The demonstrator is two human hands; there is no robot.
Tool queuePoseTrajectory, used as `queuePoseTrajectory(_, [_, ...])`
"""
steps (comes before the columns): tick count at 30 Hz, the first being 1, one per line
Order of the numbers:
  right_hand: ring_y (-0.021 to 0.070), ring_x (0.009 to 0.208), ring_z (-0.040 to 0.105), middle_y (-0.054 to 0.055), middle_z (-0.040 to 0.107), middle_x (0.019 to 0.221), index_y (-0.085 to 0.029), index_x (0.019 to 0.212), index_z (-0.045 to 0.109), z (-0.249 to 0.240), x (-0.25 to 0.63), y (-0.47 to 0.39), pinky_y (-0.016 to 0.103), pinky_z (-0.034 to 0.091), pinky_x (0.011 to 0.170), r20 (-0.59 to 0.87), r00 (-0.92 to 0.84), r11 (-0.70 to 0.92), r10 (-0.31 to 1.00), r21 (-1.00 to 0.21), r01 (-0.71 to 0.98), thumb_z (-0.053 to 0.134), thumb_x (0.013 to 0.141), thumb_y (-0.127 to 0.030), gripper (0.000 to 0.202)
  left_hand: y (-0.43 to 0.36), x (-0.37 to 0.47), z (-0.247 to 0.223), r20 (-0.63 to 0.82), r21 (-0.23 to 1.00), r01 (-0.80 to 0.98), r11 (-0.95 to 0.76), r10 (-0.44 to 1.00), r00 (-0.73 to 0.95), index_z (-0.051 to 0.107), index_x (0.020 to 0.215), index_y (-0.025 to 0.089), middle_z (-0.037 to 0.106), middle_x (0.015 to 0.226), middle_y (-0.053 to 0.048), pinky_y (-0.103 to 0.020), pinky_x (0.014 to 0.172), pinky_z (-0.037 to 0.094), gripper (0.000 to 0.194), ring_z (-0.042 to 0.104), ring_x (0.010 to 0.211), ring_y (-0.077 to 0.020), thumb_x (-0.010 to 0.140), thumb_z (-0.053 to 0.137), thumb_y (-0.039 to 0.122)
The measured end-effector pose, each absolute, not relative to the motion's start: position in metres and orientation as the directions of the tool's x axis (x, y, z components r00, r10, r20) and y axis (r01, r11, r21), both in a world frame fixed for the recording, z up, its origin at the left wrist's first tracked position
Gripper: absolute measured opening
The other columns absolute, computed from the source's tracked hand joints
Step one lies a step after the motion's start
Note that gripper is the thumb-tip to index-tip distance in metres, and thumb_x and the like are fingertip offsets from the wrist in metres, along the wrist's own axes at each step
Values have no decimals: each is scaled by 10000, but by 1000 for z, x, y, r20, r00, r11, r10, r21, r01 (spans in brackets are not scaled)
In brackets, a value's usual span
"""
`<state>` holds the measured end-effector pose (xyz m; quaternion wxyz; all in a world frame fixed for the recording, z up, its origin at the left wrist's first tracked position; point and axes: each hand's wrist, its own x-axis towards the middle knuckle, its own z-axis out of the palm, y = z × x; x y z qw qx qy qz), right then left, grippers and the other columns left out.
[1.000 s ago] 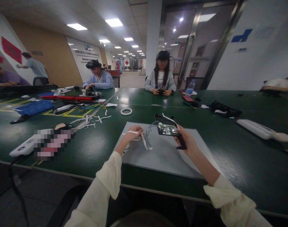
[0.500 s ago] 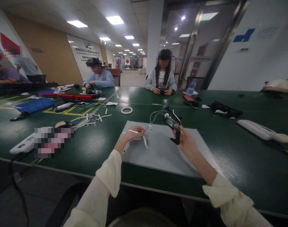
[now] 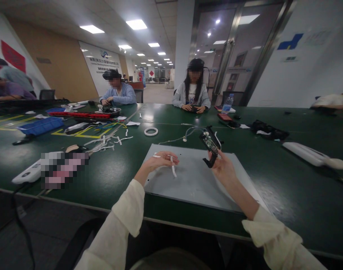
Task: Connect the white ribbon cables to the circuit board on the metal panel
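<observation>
My right hand (image 3: 222, 167) grips the black device (image 3: 209, 144), which shows a bare circuit board and a hooked lower end, tilted above the right part of the grey board (image 3: 199, 187). Thin cables (image 3: 192, 130) run from its top to the left, with a small white connector (image 3: 184, 139). Over the board's left part is my left hand (image 3: 161, 161), its fingers bent around a white strip (image 3: 173, 170) that hangs down. Another white piece lies across the back of this hand.
Beyond the board lies a white tape ring (image 3: 151, 131). White strips (image 3: 104, 142), a blue tray (image 3: 40, 125) and a white power strip (image 3: 38, 167) are to the left. A white device (image 3: 304, 153) lies at right. Two people sit across the table.
My left hand has let go of the cable end, and the cable now stretches left behind the board. The black device has turned and shifted slightly right.
</observation>
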<state>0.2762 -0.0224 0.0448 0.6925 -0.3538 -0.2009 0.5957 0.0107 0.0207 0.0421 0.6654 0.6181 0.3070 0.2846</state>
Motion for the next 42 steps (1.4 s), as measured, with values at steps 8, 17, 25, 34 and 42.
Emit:
queuePoseTrajectory(8, [101, 625, 633, -1, 651, 748, -183, 832, 553, 31, 276, -12, 174, 555, 535, -223, 234, 5, 946, -715, -700, 567, 760, -145, 83, 14, 13, 43, -36, 976, 171, -134, 676, 736, 644, 980, 139, 669, 996, -105, -336, 885, 436, 339, 607, 969, -204, 682, 682, 297])
queuePoseTrajectory(17, [120, 561, 625, 7, 659, 710, -172, 794, 544, 23, 270, -13, 200, 554, 492, -244, 217, -76, 945, -811, -580, 638, 682, -85, 170, 16, 8, 42, 0, 970, 156, -186, 642, 767, 626, 1015, 132, 682, 946, -111, -328, 838, 466, 354, 633, 915, -207, 710, 654, 308])
queuePoseTrajectory(25, [126, 600, 628, 13, 662, 778, -188, 953, 533, 25, 269, -18, 244, 575, 533, -231, 151, -148, 961, -893, -425, 676, 665, -113, 330, 21, 9, 43, 96, 985, 35, -170, 700, 707, 614, 1017, 109, 680, 938, -152, -355, 788, 490, 393, 644, 894, -249, 695, 677, 326])
queuePoseTrajectory(34, [126, 616, 635, 19, 657, 802, -196, 1088, 471, 32, 265, -24, 230, 568, 537, -271, 84, -229, 959, -914, -335, 601, 725, -91, 400, 26, 10, 36, 88, 989, 20, -145, 702, 707, 589, 1041, 92, 665, 977, -164, -351, 822, 478, 470, 629, 932, -237, 647, 723, 309])
queuePoseTrajectory(42, [126, 645, 631, 19, 645, 827, -216, 1180, 393, 34, 266, -27, 246, 566, 579, -260, 78, -237, 962, -945, -226, 586, 738, -98, 497, 28, 11, 36, 99, 984, 47, -169, 756, 647, 584, 1008, 107, 614, 1085, -165, -313, 758, 487, 415, 624, 940, -238, 640, 717, 248])
